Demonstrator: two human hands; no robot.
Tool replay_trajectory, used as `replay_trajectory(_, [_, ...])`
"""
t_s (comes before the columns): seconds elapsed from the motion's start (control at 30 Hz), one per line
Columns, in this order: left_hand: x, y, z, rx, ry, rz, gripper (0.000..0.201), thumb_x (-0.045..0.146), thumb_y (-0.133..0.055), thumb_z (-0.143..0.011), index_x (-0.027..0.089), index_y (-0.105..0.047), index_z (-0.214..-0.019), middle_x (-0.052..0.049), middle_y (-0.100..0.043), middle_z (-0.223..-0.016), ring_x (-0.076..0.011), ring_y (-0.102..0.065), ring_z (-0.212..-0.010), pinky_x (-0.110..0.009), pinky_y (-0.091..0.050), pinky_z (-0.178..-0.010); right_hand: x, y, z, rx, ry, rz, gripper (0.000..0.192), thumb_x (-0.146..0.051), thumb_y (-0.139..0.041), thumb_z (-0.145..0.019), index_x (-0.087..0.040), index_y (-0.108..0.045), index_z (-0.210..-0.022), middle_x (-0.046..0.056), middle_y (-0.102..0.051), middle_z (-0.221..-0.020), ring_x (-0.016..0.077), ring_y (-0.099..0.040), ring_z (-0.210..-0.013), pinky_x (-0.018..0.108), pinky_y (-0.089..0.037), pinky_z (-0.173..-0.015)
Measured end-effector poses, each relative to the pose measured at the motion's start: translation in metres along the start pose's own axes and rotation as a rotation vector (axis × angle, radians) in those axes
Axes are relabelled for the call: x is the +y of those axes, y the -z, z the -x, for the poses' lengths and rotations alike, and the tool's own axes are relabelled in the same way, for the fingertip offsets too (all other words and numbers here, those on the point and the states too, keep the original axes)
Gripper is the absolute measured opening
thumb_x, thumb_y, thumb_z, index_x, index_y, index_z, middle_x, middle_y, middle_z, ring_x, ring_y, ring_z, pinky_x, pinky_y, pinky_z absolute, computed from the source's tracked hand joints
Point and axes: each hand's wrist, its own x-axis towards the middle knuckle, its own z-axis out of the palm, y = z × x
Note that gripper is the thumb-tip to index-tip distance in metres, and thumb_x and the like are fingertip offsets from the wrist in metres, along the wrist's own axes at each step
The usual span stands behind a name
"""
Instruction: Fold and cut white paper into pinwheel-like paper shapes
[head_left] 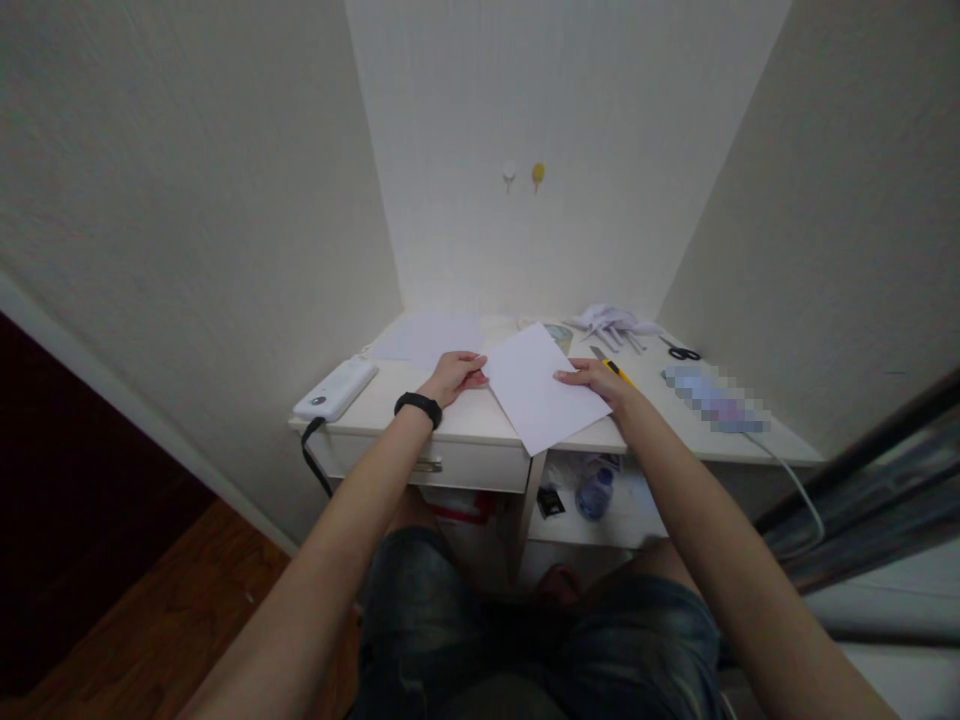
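A white sheet of paper (541,392) is held tilted over the front part of the white desk (390,400). My left hand (456,376) pinches its left corner between thumb and fingers. At the opposite edge, my right hand (592,378) grips the paper, thumb on top and fingers beneath. Just behind the right hand lies a yellow utility knife (619,373), partly hidden by that hand. More pale paper (431,338) rests flat at the back left of the desk.
Crumpled white paper (611,322) and black-handled scissors (684,353) lie at the back right. A blurred-out device (712,398) with a cable is at right. A white power strip (337,388) sits at the left edge. Below, a shelf holds a plastic bottle (595,493).
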Motion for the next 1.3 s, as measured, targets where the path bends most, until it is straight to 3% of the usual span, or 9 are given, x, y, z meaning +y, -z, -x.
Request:
replay_trajectory(0.27, [0.002,0.005,0.002,-0.032,0.002,0.053,0.002,0.007,-0.069,-0.083,0.007,-0.067,-0.082,-0.011,-0.072,-0.081,-0.0131,-0.068,-0.062,-0.026,-0.060,-0.064,0.006,0.009,-0.003,-0.034,-0.016,-0.010,0.034,-0.018,-0.077,-0.068,-0.015,-0.071,-0.101,0.013,-0.076,-0.098,0.0189,-0.070,-0.069,0.028,-0.057,-0.062])
replay_trajectory(0.5, [0.005,0.007,0.003,-0.048,0.060,-0.035,0.005,0.008,-0.074,-0.080,0.007,-0.070,-0.081,-0.011,-0.073,-0.074,-0.0131,-0.069,-0.060,-0.019,-0.056,-0.055,0.003,0.022,0.001,-0.010,-0.035,-0.040,0.029,-0.017,-0.076,-0.071,-0.013,-0.070,-0.099,0.012,-0.076,-0.092,0.0186,-0.071,-0.068,0.027,-0.058,-0.061])
replay_trajectory(0.77, [0.004,0.007,0.005,-0.093,0.032,-0.065,0.011,0.008,-0.077,-0.077,0.007,-0.070,-0.086,-0.011,-0.073,-0.082,-0.0136,-0.070,-0.067,-0.022,-0.059,-0.064,0.000,0.025,0.007,-0.030,-0.060,-0.023,0.026,-0.014,-0.073,-0.071,-0.013,-0.071,-0.097,0.011,-0.077,-0.087,0.0185,-0.071,-0.066,0.027,-0.058,-0.060])
replay_trajectory(0.9, [0.006,0.003,0.010,-0.069,0.031,-0.073,0.007,0.002,-0.072,-0.079,0.007,-0.070,-0.083,-0.011,-0.072,-0.083,-0.0126,-0.069,-0.066,-0.024,-0.059,-0.068,-0.003,0.021,0.012,-0.059,-0.044,-0.021,0.035,-0.013,-0.074,-0.068,-0.013,-0.071,-0.103,0.013,-0.077,-0.096,0.0200,-0.072,-0.070,0.028,-0.058,-0.062])
replay_trajectory(1.1, [0.008,0.001,0.013,-0.042,0.031,-0.039,0.016,-0.003,-0.072,-0.076,0.007,-0.069,-0.089,-0.011,-0.073,-0.084,-0.0136,-0.070,-0.068,-0.028,-0.060,-0.077,-0.003,0.022,0.011,-0.021,-0.038,-0.005,0.043,-0.011,-0.074,-0.065,-0.014,-0.071,-0.108,0.011,-0.077,-0.096,0.0202,-0.071,-0.068,0.029,-0.058,-0.061])
replay_trajectory(1.3, [0.006,0.001,0.011,-0.120,0.077,-0.039,0.018,-0.003,-0.070,-0.076,0.006,-0.070,-0.091,-0.015,-0.074,-0.089,-0.0175,-0.073,-0.071,-0.030,-0.061,-0.077,-0.001,0.024,0.011,-0.027,-0.033,-0.029,0.045,-0.011,-0.074,-0.063,-0.015,-0.072,-0.108,0.011,-0.077,-0.097,0.0195,-0.071,-0.066,0.027,-0.057,-0.059])
